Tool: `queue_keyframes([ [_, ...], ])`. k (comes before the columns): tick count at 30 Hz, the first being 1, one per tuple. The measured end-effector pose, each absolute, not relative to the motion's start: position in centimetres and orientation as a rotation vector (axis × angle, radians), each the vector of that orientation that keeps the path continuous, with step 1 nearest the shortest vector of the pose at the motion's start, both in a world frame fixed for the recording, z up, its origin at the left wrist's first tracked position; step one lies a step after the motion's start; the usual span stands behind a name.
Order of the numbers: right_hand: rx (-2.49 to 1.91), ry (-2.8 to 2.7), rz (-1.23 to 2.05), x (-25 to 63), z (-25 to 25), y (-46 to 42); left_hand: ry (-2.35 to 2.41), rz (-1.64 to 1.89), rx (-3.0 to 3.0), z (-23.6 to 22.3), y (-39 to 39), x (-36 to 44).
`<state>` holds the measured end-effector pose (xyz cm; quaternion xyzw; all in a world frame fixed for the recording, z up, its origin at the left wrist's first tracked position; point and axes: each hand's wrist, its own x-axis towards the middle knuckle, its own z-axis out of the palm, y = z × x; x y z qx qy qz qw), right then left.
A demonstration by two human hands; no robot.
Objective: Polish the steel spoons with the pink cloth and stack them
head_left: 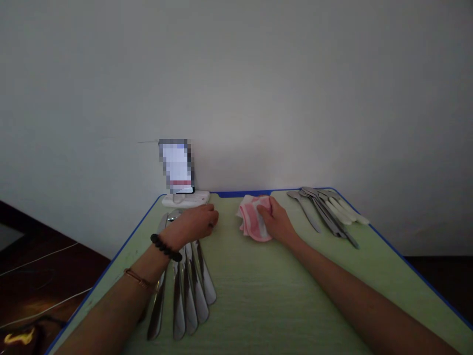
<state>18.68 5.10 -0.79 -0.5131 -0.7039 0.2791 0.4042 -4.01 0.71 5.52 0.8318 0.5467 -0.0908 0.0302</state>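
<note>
My right hand (276, 220) grips a crumpled pink and white cloth (254, 219) just right of the table's middle. On the left, my left hand (195, 222) is closed with its fingers curled, over the upper ends of a row of metal cutlery (190, 296). What its fingers hold, if anything, is hidden. Several shiny handles fan out below that wrist toward me. One spoon bowl (175, 215) shows behind the wrist, and a knife (157, 308) lies at the row's left, partly covered by the forearm.
A heap of spoons and other cutlery (325, 212), some with white handles (338, 209), lies at the table's back right. A lit phone (178, 167) stands on a white base (192, 199) at the back left. The green table (251, 305) has blue edges and meets a wall.
</note>
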Motion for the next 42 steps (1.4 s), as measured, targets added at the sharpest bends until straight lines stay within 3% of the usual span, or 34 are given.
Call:
queue_keyframes([
  [5,-1.298,-1.784,0.712,18.6,-0.7,5.0,1.585,-0.116,2.585,6.3,1.2,-5.8],
  [12,-1.347,-1.811,0.690,18.5,-0.6,4.9,1.759,-0.370,2.489,6.5,1.7,-7.6],
  [29,-1.384,-1.872,0.663,18.3,-0.4,4.7,1.654,-0.292,2.514,5.2,1.6,-6.5],
  [35,-1.342,-1.798,0.710,18.7,-0.6,5.3,1.488,-0.034,2.525,5.9,1.5,-5.4],
  [38,-1.265,-1.579,0.885,19.3,-0.9,6.0,1.322,0.093,2.558,7.3,0.7,-4.2],
  [42,-1.049,-1.127,1.175,19.8,-1.1,6.4,1.066,0.514,2.611,7.8,-0.2,-2.4],
])
